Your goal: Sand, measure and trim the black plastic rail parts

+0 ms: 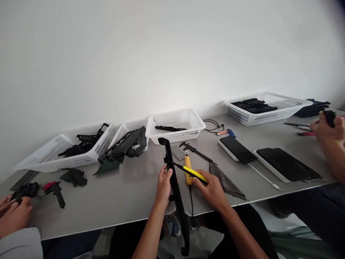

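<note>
Strip (176,189): long, black, bent ends | left hand (163,185) grip: around strip | right hand (213,190): around yellow tool (192,172)

2 bare forearms (238,230), bare fingers (161,172), 2 plain black trouser legs (253,228), greyish shoes (174,225) partly seen between them

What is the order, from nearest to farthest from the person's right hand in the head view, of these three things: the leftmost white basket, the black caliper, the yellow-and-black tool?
1. Yellow-and-black tool: held in the right hand.
2. Black caliper: on the table, beyond the hand.
3. Leftmost white basket: far to the left, near the wall.
</note>
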Tool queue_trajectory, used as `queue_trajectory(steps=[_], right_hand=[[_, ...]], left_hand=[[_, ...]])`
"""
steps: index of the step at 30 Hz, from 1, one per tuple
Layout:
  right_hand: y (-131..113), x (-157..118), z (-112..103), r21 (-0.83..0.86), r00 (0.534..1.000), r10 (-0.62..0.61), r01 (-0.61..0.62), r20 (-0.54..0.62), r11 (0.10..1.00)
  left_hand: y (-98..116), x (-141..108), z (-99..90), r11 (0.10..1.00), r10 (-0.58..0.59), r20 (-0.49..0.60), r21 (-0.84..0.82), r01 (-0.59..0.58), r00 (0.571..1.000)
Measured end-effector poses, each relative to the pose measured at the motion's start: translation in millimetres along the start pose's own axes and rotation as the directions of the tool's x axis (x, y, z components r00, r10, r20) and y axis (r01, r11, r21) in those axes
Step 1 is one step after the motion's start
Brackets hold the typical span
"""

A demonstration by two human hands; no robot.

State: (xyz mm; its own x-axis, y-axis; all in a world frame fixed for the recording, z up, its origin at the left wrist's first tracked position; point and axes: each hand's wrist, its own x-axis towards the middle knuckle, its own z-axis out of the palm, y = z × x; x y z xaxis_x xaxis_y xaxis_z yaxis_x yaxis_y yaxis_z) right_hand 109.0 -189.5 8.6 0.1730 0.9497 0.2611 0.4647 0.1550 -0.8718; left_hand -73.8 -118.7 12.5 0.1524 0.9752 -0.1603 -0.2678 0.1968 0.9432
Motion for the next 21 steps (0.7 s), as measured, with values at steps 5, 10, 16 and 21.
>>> queue_trajectory(steps=[5, 10, 16, 21], right_hand=[[0.4, -0.1, 0.3, -0.012, 1.000, 0.011, -0.011, 0.005, 1.000], [0.9, -0.2, 1.5, -0.023, 0.999, 0.011, -0.012, -0.031, 1.000], [-0.6, -0.6, 1.0, -0.028, 0.999, 0.001, -0.002, -0.041, 1.000], [0.3, -0.8, 1.2, -0.033, 1.000, -0.028, 0.028, 0.000, 0.999]], left_hand=[[-4.4, 3.1, 0.1, 0.999, 0.025, -0.012, 0.047, -0.025, 1.000], [-6.2, 2.8, -1.2, 0.996, 0.047, -0.014, 0.073, -0.046, 0.999], [-2.7, -1.6, 0.6, 0.995, 0.042, 0.010, 0.092, -0.043, 0.999], [-1.9, -1.6, 1.5, 0.994, 0.031, 0.025, 0.102, -0.034, 0.999]])
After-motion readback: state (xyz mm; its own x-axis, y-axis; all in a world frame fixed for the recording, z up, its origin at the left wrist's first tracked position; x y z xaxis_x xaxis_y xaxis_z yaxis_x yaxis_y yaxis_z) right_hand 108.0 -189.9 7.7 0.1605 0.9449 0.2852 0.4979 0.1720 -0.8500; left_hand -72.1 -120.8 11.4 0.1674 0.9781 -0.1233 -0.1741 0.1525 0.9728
